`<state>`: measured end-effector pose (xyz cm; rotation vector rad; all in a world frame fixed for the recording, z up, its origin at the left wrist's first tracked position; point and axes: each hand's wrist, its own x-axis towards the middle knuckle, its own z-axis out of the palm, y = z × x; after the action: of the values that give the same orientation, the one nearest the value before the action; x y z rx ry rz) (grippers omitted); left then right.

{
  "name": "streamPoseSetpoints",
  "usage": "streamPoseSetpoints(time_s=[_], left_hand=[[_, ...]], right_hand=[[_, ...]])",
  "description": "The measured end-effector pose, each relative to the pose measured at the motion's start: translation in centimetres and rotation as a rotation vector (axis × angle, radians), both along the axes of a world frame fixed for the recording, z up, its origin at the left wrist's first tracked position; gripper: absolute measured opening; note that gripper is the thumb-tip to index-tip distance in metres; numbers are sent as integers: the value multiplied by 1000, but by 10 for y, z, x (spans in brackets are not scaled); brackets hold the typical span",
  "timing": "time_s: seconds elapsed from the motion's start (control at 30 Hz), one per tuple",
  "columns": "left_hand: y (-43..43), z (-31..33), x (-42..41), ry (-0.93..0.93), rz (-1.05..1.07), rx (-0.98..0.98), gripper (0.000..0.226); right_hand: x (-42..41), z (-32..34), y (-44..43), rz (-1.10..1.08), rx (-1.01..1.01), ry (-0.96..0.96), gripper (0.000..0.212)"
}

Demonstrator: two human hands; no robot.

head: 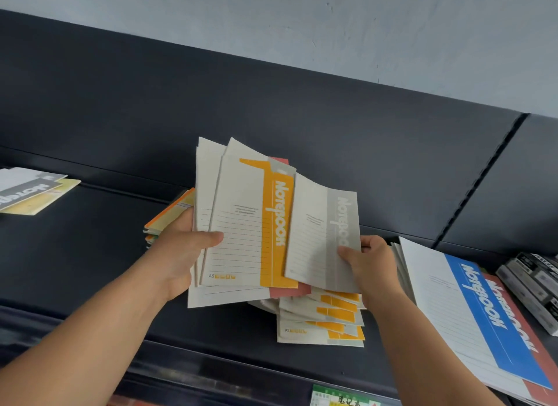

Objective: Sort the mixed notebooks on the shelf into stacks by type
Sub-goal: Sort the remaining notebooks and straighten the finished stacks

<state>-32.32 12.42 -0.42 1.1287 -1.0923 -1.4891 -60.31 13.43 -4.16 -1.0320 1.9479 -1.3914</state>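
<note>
fingers (347, 253) pinch grey notebook (314, 233); left hand (181, 254) grips bundle (238, 221)

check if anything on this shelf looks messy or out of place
Yes. The orange notebook stack on the shelf is splayed, its edges not lined up. At right a blue notebook lies on a red notebook, so types are mixed there.

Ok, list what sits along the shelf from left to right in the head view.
grey-banded pile → orange-edged stack → orange notebook in the left hand → grey notebook in the right hand → blue-banded pile → dark boxes
</note>
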Motion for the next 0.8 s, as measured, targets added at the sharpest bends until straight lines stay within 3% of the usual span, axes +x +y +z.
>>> streamPoseSetpoints(time_s=[0.27,0.47,0.6,0.7,0.8], left_hand=[[-5,1,29,62,68,7,37],[-9,3,19,88,3,-8,40],[-9,0,0,88,-68,-8,44],[-10,-1,-13,83,-96,12,44],[-8,-2,-26,75,-108,17,42]], right_hand=[[-7,-18,-3,-32,148,260,26],[-6,-25,2,31,163,201,50],[0,-7,6,-53,21,211,33],[19,20,15,82,-75,31,27],[44,35,19,292,117,-55,55]])
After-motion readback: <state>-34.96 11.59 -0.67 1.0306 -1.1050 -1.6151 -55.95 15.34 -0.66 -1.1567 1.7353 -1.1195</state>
